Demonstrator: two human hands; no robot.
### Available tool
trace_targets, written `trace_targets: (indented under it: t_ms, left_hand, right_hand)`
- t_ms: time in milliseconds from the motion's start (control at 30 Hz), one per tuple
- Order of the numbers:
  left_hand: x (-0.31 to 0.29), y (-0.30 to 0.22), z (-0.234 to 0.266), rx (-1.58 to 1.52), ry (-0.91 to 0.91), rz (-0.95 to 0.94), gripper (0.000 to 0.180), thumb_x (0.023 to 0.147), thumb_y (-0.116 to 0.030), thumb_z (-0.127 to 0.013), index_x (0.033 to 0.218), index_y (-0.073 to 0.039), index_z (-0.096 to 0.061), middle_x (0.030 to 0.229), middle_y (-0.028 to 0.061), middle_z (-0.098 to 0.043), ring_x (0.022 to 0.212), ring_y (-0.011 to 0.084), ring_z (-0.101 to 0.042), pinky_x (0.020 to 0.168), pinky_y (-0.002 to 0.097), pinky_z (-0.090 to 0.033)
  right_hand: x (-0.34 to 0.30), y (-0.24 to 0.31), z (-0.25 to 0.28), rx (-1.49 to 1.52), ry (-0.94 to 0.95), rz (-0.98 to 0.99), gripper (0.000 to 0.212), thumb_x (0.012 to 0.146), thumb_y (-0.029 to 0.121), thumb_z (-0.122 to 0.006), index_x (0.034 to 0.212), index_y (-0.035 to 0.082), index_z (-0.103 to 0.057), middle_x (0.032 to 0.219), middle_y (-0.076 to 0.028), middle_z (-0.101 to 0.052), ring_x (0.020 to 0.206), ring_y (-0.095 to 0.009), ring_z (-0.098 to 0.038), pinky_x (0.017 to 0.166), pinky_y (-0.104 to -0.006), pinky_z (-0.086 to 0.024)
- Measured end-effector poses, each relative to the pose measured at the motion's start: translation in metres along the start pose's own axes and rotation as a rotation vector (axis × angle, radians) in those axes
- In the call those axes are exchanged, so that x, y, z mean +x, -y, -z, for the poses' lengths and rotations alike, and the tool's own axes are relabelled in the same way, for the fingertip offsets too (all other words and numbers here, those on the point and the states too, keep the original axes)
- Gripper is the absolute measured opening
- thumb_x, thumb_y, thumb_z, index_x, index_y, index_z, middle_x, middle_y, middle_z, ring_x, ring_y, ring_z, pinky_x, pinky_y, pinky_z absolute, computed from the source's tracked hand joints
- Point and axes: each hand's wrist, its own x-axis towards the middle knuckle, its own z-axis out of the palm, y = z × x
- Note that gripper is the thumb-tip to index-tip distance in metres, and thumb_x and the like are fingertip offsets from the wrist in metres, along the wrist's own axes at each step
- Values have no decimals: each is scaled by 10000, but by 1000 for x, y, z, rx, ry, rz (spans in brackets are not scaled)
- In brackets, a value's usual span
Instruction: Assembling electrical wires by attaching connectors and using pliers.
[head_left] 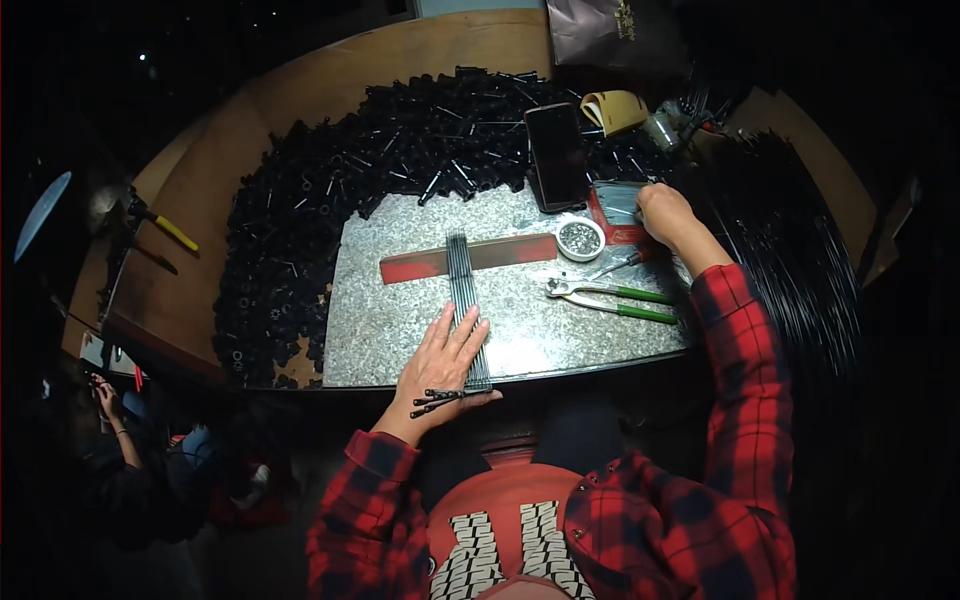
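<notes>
My left hand [440, 355] lies over a bundle of thin black rods [461, 280], with its fingers stretched along it and its thumb at the bundle's near end. Several thin black pieces with thick ends [436, 399] stick out by the base of that thumb. Under the bundle's far part runs a flat red and brown bar [415, 264]. My right hand [664, 213] is closed, fingertips pinched at a red tray [628, 234] of thin silvery wires [618, 204]. What it pinches is too small to make out.
A white bowl of small metal bits [580, 239] and green-handled pincers [612, 297] lie on the speckled board [380, 340]. A phone [557, 155] stands behind. Black parts [290, 220] heap around the left and back; black rods [800, 260] lie right. Another person's hand [108, 398] shows far left.
</notes>
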Motion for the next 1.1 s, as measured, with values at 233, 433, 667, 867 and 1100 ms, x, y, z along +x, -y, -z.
trace_targets:
  t_ms: [233,433,667,867,1100]
  left_hand:
    - [-1,1,0,12,33,-9,953,657,-509,-761,1382,-35,-362,1457,148,-319,1350,428,-250,1092,499,-274]
    - [-4,2,3,-71,18,27,1000,624,-511,-780,1384,-22,-353,1458,180,-311,1357,428,-242,1101,507,-251]
    - [-2,1,1,-36,6,19,953,685,-537,-721,1377,8,-360,1458,188,-309,1373,410,-223,1103,495,-249]
    - [-3,0,1,-76,-43,28,959,630,-455,-796,1370,-14,-373,1447,179,-335,1366,396,-252,1096,489,-265]
    - [-2,3,2,-54,-47,5,923,675,-514,-726,1354,14,-393,1441,178,-349,1362,402,-257,1088,494,-272]
  right_hand:
    - [-6,-1,0,-119,-131,61,117,739,17,-541,823,22,-621,862,-202,-634,823,-375,-625,706,-439,-503]
    - [-5,74,29,193,-316,211,228,746,-58,-483,956,19,-529,881,-176,-587,829,-374,-593,712,-444,-486]
    - [10,159,-9,302,-259,553,169,813,106,-492,937,76,-602,850,-139,-578,838,-308,-608,700,-401,-504]
    - [19,172,-21,247,-248,557,180,815,134,-497,878,70,-654,819,-142,-593,826,-304,-620,680,-409,-510]
    - [22,173,-27,250,-249,561,198,814,129,-493,893,70,-665,820,-149,-596,817,-306,-622,679,-405,-509]
